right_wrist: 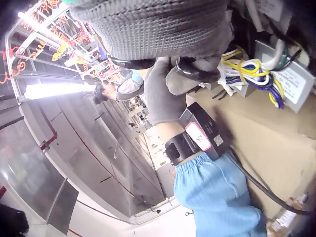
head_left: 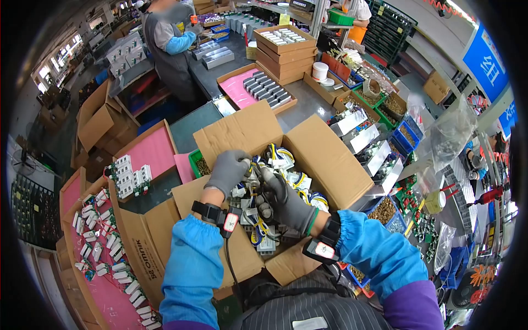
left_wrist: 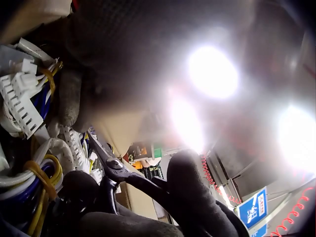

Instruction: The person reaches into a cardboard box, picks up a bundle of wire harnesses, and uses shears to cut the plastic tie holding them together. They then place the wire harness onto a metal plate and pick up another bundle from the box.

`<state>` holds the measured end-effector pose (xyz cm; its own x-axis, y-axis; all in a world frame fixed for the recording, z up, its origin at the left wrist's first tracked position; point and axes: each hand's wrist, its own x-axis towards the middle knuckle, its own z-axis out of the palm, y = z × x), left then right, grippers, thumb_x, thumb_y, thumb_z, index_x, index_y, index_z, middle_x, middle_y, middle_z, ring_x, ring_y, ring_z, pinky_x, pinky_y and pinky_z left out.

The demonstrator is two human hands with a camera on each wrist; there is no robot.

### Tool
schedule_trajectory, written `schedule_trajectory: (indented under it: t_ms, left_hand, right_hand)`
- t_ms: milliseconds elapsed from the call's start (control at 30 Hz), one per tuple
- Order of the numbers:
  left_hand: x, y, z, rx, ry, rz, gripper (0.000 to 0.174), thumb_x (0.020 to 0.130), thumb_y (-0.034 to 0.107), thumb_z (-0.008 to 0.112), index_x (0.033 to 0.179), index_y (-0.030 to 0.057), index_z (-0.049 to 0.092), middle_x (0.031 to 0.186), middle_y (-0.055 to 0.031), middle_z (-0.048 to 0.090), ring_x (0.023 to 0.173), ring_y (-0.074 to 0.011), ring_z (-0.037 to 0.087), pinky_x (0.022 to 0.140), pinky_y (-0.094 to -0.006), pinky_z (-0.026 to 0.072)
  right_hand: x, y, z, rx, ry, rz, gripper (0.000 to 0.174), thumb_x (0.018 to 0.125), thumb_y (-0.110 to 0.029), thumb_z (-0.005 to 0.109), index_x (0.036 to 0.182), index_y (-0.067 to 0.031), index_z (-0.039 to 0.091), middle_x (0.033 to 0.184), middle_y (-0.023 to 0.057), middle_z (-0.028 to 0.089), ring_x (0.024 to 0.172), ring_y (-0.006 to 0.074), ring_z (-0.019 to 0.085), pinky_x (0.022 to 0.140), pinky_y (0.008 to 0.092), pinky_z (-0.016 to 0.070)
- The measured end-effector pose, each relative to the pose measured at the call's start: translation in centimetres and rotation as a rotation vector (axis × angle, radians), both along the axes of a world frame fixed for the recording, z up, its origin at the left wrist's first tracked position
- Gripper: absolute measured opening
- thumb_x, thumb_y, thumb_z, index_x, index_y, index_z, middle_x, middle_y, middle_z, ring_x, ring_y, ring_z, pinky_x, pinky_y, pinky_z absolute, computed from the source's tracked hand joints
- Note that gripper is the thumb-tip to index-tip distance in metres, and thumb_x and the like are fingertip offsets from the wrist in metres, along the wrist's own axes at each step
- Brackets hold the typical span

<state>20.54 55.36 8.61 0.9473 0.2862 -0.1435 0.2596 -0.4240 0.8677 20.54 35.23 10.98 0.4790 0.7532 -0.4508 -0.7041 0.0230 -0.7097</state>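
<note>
My grey-gloved left hand (head_left: 228, 171) is over the left side of an open cardboard box (head_left: 324, 159), fingers curled at some wires. In the left wrist view, a wire bundle (left_wrist: 44, 177) in white, blue and yellow and a white connector (left_wrist: 19, 106) lie beside its fingers. My right hand (head_left: 294, 208), also gloved, grips dark-handled scissors (left_wrist: 114, 165). Their blades point towards the wires by the left hand. Under both hands, the box holds several metal-cased modules (right_wrist: 289, 76) with coloured leads. My palms and gloves partly hide the contents.
Left of the box stands a pink-lined carton (head_left: 104, 291) of small white parts. Silver units (head_left: 352, 122) and blue parts bins (head_left: 388, 214) line the right. A tray (head_left: 258, 91) of dark blocks sits behind, and another person (head_left: 170, 49) stands across the bench.
</note>
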Motion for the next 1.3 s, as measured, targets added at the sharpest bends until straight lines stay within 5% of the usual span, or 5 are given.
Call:
schedule_trajectory:
  t_ms: [367, 600, 767, 867, 1300]
  left_hand:
    - [-0.2, -0.3, 0.2, -0.046, -0.059, 0.046, 0.021, 0.086, 0.009, 0.061, 0.097, -0.0029, 0.074, 0.075, -0.0182, 0.072, 0.067, -0.0231, 0.073, 0.066, -0.0342, 0.0573]
    - [-0.2, 0.0, 0.0, 0.140, -0.129, 0.020, 0.022, 0.084, 0.011, 0.062, 0.096, -0.0024, 0.074, 0.080, -0.0196, 0.073, 0.073, -0.0254, 0.074, 0.071, -0.0362, 0.0571]
    - [0.0, 0.2, -0.7, 0.041, -0.056, -0.002, 0.024, 0.090, 0.008, 0.060, 0.106, -0.0054, 0.072, 0.084, -0.0144, 0.073, 0.067, -0.0180, 0.070, 0.065, -0.0313, 0.0575]
    - [-0.1, -0.1, -0.1, 0.008, -0.036, 0.012, 0.024, 0.091, 0.008, 0.060, 0.106, -0.0060, 0.072, 0.084, -0.0143, 0.073, 0.065, -0.0175, 0.070, 0.063, -0.0307, 0.0577]
    - [-0.3, -0.2, 0.9, 0.053, -0.009, 0.011, 0.024, 0.089, 0.010, 0.063, 0.106, -0.0044, 0.073, 0.089, -0.0127, 0.074, 0.082, -0.0178, 0.069, 0.077, -0.0321, 0.0550]
  right_hand:
    - [-0.8, 1.7, -0.3, -0.112, 0.148, -0.149, 0.040, 0.100, -0.056, 0.055, 0.108, -0.0169, 0.057, 0.077, 0.0022, 0.062, 0.060, 0.0150, 0.061, 0.051, 0.0285, 0.0501]
    - [-1.2, 2.2, -1.2, -0.083, 0.121, -0.164, 0.047, 0.105, -0.052, 0.029, 0.110, -0.0160, 0.060, 0.073, 0.0003, 0.056, 0.053, 0.0128, 0.049, 0.049, 0.0262, 0.0438]
    - [-1.9, 2.0, -0.5, -0.022, 0.103, -0.196, 0.044, 0.105, -0.052, 0.034, 0.114, -0.0176, 0.061, 0.074, -0.0014, 0.054, 0.057, 0.0117, 0.051, 0.053, 0.0262, 0.0449]
    - [-1.8, 1.8, -0.6, -0.005, 0.157, -0.186, 0.045, 0.097, -0.055, 0.061, 0.117, -0.0148, 0.054, 0.079, 0.0007, 0.052, 0.072, 0.0159, 0.063, 0.063, 0.0332, 0.0546]
    - [-3.1, 3.6, -0.1, -0.025, 0.086, -0.271, 0.034, 0.107, -0.035, 0.040, 0.129, -0.0131, 0.054, 0.097, 0.0003, 0.066, 0.075, 0.0141, 0.062, 0.066, 0.0319, 0.0554]
